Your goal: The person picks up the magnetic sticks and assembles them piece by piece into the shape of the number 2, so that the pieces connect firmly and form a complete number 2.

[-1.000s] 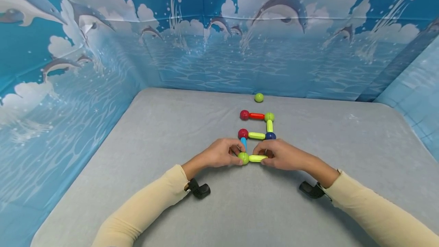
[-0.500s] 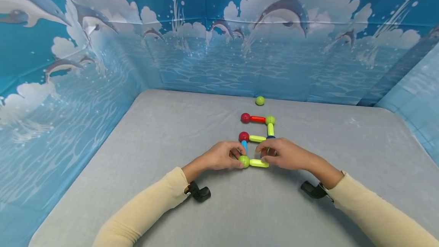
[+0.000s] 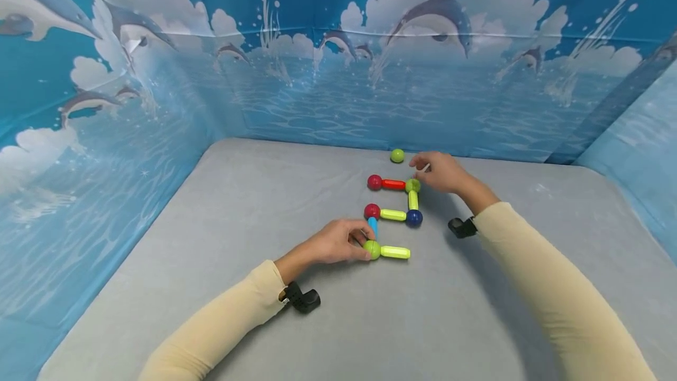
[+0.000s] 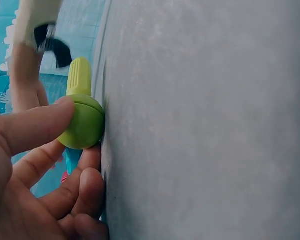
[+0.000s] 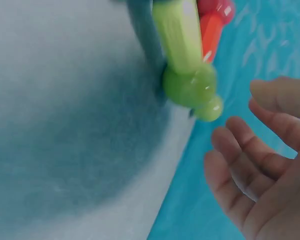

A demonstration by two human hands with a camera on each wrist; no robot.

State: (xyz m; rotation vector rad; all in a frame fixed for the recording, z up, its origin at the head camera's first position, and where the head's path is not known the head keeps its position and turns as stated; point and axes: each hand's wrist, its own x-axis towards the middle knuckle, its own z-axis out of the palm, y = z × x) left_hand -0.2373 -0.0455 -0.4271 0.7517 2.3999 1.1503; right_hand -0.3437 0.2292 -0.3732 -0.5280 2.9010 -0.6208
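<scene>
My left hand [image 3: 338, 242] pinches a green ball [image 3: 374, 250] between thumb and fingers at the near end of a ball-and-rod chain on the table. From that ball a yellow-green rod [image 3: 395, 253] points right, its other end free, and a blue rod [image 3: 372, 226] runs back to a red ball [image 3: 372, 211]. Another yellow-green rod [image 3: 394, 214] joins this to a dark blue ball [image 3: 414, 218]. My right hand [image 3: 441, 172], holding nothing, hovers at the chain's far right corner with loosely bent fingers. Just left of its fingertips lies a loose green ball [image 3: 397, 156], apart from the chain.
Beyond the dark blue ball, the chain goes on with a yellow-green rod [image 3: 413, 200], a green ball [image 3: 412, 186], a red rod [image 3: 394, 184] and a red ball [image 3: 374, 182]. A dolphin-print curtain [image 3: 317, 93] stands behind the grey table [image 3: 254, 193].
My right hand has let go of the near yellow-green rod and moved away to the back, close to the loose green ball. The left hand stays on its green ball.
</scene>
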